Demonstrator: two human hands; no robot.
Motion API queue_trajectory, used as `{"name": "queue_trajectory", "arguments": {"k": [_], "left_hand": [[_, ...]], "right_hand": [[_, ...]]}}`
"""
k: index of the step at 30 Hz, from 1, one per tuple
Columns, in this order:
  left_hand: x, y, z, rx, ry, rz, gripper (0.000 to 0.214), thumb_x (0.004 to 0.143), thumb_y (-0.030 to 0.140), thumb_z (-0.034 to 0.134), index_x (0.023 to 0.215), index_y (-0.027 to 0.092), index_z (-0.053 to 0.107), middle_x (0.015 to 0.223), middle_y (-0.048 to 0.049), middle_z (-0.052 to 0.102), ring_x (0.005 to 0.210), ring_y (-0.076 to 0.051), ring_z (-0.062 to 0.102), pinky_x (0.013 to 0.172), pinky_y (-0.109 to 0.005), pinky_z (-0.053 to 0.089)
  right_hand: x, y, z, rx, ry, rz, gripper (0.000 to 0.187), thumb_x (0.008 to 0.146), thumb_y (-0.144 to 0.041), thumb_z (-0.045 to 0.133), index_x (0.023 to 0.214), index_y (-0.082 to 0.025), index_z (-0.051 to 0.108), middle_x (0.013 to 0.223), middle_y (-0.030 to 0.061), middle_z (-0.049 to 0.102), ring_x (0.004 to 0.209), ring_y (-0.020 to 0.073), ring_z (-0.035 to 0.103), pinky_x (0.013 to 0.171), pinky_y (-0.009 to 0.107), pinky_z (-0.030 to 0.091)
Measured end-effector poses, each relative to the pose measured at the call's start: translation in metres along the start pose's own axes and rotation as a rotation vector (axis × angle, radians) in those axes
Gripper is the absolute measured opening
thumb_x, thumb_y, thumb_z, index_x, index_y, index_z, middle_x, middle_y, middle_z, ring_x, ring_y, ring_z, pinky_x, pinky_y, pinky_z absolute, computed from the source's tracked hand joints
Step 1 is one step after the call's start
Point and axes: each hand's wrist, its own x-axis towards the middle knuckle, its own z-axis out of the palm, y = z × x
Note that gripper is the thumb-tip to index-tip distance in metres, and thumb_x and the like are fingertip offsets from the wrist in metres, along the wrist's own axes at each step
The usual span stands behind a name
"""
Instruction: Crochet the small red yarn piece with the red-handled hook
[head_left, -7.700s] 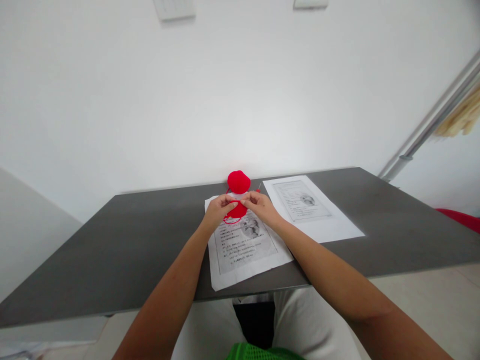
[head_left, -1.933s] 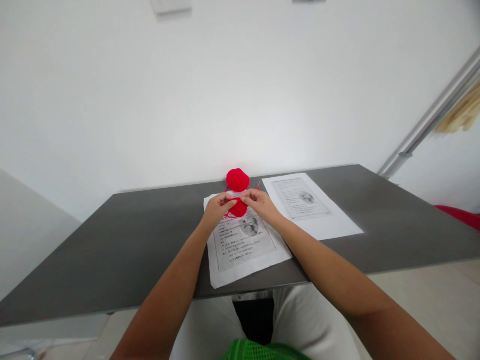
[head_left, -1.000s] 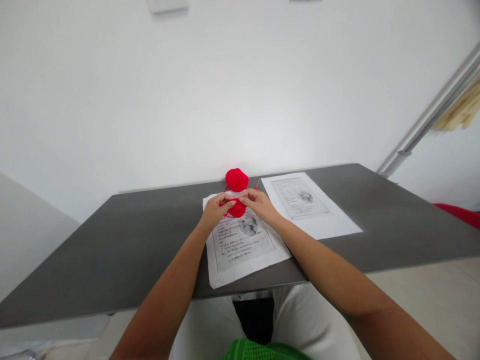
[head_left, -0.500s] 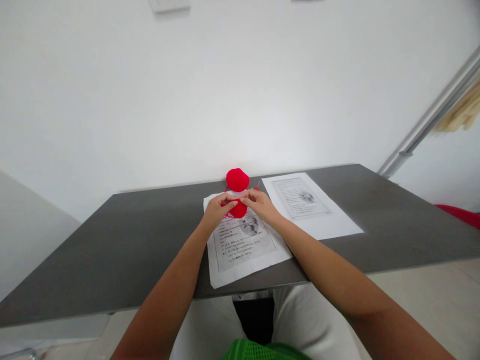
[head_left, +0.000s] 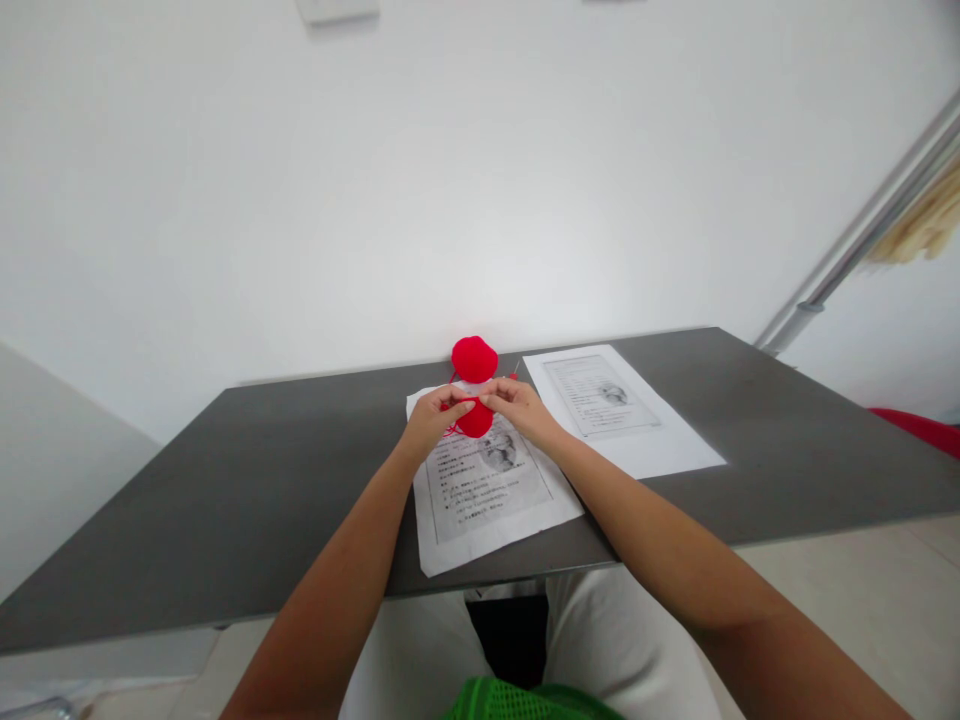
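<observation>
A small red crocheted piece (head_left: pixel 475 420) is pinched between my two hands, just above a printed sheet (head_left: pixel 487 505). My left hand (head_left: pixel 433 415) is closed on its left edge, thumb and fingers together, with loose red strands beside the fingertips. On the other edge, my right hand (head_left: pixel 519 403) grips with thumb and forefinger. Behind the hands rests a ball of red yarn (head_left: pixel 474 359), close to the wall. A red-handled tool with a thin metal shaft (head_left: pixel 514 374), perhaps a crochet hook, lies just beyond my right hand.
A second printed sheet (head_left: pixel 652 440) lies to the right on the dark grey table (head_left: pixel 300 480). The white wall (head_left: pixel 480 180) borders the table's far side. At right, a metal pole (head_left: pixel 885 220) leans, and a red object (head_left: pixel 919 431) shows past the table edge.
Both hands keep their grip on the red crocheted piece. Almost nothing has moved beyond a very slight shift of the view.
</observation>
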Motion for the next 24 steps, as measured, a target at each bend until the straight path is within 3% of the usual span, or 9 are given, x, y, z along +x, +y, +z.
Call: {"name": "queue_trajectory", "arguments": {"k": [15,24], "left_hand": [[0.0005,0.001,0.0001,0.079,-0.015,0.02,0.015,0.069,0.032,0.071,0.07,0.018,0.068,0.067,0.0003,0.065,0.064,-0.015,0.056,0.065,-0.028,0.044],[0.0007,0.0016,0.0009,-0.025,-0.043,-0.025,0.017,0.07,0.036,0.071,0.071,0.019,0.067,0.067,0.0014,0.065,0.065,-0.015,0.057,0.07,-0.029,0.046]], "right_hand": [[0.0007,0.0017,-0.0007,-0.07,0.018,-0.005,0.019,0.075,-0.036,0.065,0.071,-0.019,0.06,0.065,-0.0027,0.06,0.061,0.0126,0.052,0.063,0.028,0.04],[-0.0008,-0.0013,0.0,-0.018,0.025,-0.016,0.022,0.074,-0.04,0.065,0.07,-0.02,0.057,0.065,-0.0032,0.059,0.061,0.0125,0.052,0.063,0.027,0.04]]}}
